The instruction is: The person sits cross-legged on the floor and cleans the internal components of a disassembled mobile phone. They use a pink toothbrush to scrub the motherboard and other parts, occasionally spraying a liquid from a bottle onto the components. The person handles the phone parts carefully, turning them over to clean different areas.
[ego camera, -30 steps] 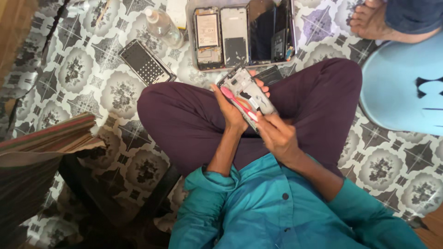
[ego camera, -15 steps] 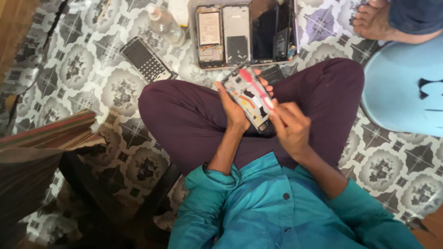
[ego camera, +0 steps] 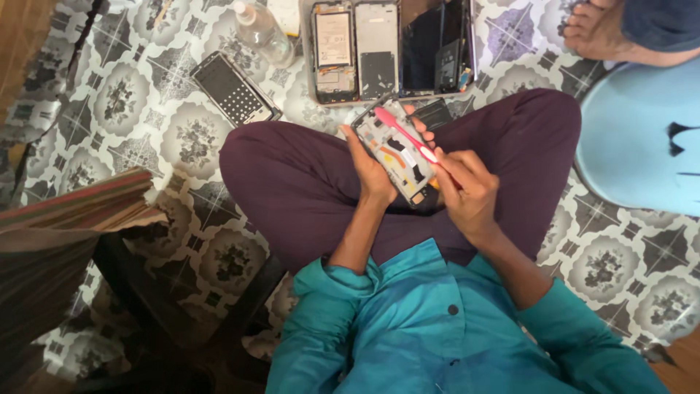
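A grey tray (ego camera: pixel 310 66) of opened phones and a clear bottle (ego camera: pixel 264 33) lie on the patterned floor (ego camera: pixel 131 109). Over the lap, the left hand (ego camera: pixel 372 171) is closed around an opened phone (ego camera: pixel 394 149); the right hand (ego camera: pixel 467 190) grips a pink toothbrush (ego camera: pixel 405 135), its head on the phone's inside.

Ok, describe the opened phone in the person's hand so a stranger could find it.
Start at the purple trousers of the person sitting cross-legged. Above the lap, the left hand holds the opened phone. Unlike the phones in the tray, it has a pink brush across it.
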